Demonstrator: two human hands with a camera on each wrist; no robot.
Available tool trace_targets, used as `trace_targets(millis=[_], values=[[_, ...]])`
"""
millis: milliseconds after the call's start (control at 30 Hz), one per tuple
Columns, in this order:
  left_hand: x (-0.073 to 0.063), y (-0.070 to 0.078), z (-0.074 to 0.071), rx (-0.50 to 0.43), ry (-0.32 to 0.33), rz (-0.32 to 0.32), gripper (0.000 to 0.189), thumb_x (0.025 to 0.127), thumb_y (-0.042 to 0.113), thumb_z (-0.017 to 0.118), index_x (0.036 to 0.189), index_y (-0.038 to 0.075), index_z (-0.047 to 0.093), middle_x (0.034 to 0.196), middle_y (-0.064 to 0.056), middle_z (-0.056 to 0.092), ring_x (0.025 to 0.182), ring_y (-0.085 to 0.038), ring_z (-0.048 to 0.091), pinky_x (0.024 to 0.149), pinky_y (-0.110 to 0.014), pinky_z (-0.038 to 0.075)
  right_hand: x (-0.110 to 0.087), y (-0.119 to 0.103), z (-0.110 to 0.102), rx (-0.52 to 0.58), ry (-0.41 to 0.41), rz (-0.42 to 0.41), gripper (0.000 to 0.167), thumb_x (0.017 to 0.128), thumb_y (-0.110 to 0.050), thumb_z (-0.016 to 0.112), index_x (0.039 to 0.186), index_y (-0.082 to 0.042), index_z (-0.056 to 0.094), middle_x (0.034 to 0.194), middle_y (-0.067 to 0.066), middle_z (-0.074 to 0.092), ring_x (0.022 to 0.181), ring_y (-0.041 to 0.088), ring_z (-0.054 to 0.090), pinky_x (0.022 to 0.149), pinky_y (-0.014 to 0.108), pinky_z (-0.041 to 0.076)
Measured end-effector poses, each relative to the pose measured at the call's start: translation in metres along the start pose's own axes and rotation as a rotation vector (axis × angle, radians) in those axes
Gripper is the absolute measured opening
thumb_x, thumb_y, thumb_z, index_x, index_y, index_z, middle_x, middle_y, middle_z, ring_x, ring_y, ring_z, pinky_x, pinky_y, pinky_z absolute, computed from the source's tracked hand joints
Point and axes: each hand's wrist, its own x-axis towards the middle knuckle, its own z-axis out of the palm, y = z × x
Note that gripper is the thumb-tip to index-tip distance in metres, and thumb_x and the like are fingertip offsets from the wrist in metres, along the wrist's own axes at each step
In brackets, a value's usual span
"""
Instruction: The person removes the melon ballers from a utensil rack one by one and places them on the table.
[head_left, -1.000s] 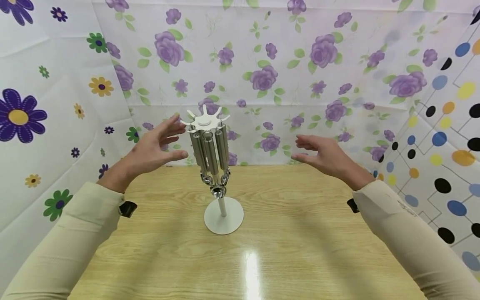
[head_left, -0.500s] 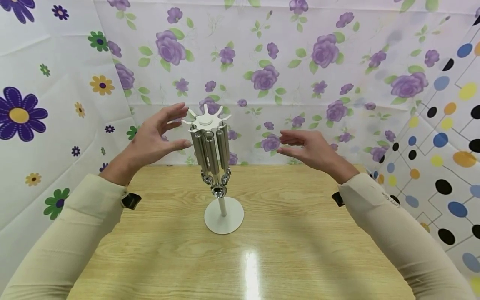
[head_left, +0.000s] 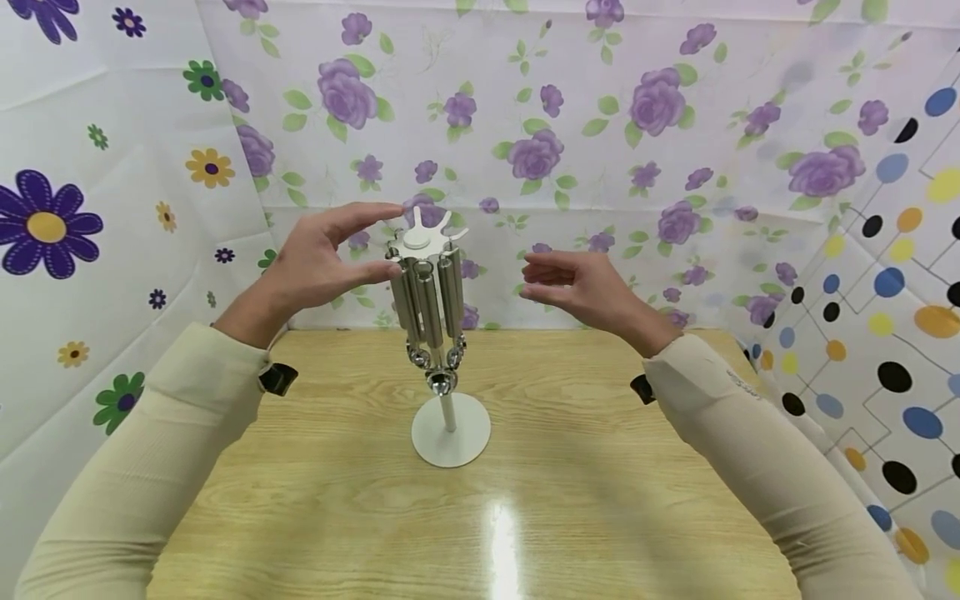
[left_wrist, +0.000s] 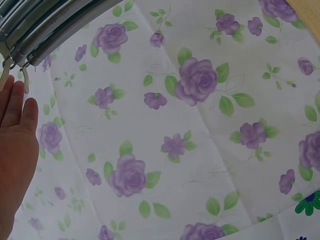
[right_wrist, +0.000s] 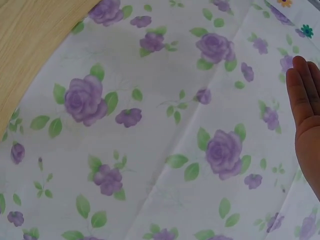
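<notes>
On the table stands a white rack (head_left: 431, 242) with a spoked hook top, a thin post and a round base (head_left: 450, 442). Several shiny metal utensils (head_left: 427, 308) hang from its hooks, with tubular handles and small rounded heads; their exact kind is too small to tell. My left hand (head_left: 318, 258) is at the rack's top left, thumb and fingers spread around the hooks. In the left wrist view its fingers (left_wrist: 15, 107) reach up close to a hook, beside the handles (left_wrist: 65, 25); contact is unclear. My right hand (head_left: 573, 287) hovers right of the rack, holding nothing, fingers extended.
The wooden table (head_left: 360, 500) runs beneath, its back edge meeting a rose-patterned cloth wall (head_left: 495, 100). Cloth with flowers (head_left: 150, 267) closes the left side, and a dotted cloth (head_left: 862, 350) the right. A camera strap is on each wrist.
My left hand has moved right, up to the rack's hooks. My right hand has come left, nearer to the rack. The rack stands where it was.
</notes>
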Motion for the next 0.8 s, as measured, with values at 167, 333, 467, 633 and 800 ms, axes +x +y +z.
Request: trace_targets(millis=[167, 333, 467, 633, 800], values=[[0.005, 0.0, -0.001, 0.067, -0.014, -0.004, 0.055, 0.082, 0.009, 0.083, 0.133, 0.005, 0.064, 0.137, -0.013, 0.061, 0.133, -0.027, 0.051, 0.112, -0.041, 0.037, 0.009, -0.008, 0.009, 0.03, -0.008, -0.002, 0.052, 0.094, -0.02, 0.071, 0.14, -0.002, 0.056, 0.125, 0.014, 0.067, 0.113, 0.025, 0.066, 0.096, 0.039, 0.052], [0.01, 0.0, 0.0, 0.107, -0.017, 0.002, 0.055, 0.08, 0.017, 0.086, 0.131, 0.008, 0.067, 0.133, -0.01, 0.064, 0.13, -0.027, 0.054, 0.111, -0.046, 0.038, 0.017, -0.014, 0.017, 0.046, -0.002, -0.028, 0.05, 0.093, -0.017, 0.072, 0.138, 0.0, 0.058, 0.123, 0.015, 0.068, 0.111, 0.025, 0.067, 0.095, 0.038, 0.053], [0.013, 0.001, 0.002, 0.097, -0.027, 0.009, 0.054, 0.078, 0.015, 0.087, 0.128, 0.006, 0.068, 0.129, -0.01, 0.067, 0.127, -0.027, 0.057, 0.109, -0.045, 0.04, 0.024, -0.016, 0.024, 0.071, -0.006, -0.04, 0.049, 0.093, -0.015, 0.072, 0.138, 0.0, 0.058, 0.122, 0.015, 0.069, 0.11, 0.024, 0.068, 0.093, 0.036, 0.054], [0.015, 0.0, 0.004, 0.068, -0.052, 0.0, 0.046, 0.078, 0.01, 0.087, 0.122, 0.005, 0.072, 0.127, -0.009, 0.068, 0.126, -0.026, 0.058, 0.106, -0.045, 0.044, 0.032, -0.021, 0.034, 0.109, -0.023, -0.063, 0.047, 0.094, -0.013, 0.07, 0.138, 0.001, 0.058, 0.122, 0.016, 0.069, 0.109, 0.024, 0.068, 0.092, 0.034, 0.054], [0.016, -0.003, 0.003, 0.077, -0.07, 0.025, 0.038, 0.079, 0.009, 0.086, 0.115, 0.007, 0.076, 0.125, -0.009, 0.069, 0.124, -0.028, 0.059, 0.103, -0.046, 0.046, 0.04, -0.024, 0.042, 0.156, -0.027, -0.091, 0.045, 0.095, -0.011, 0.069, 0.136, 0.003, 0.058, 0.121, 0.018, 0.069, 0.109, 0.025, 0.068, 0.091, 0.033, 0.055]])
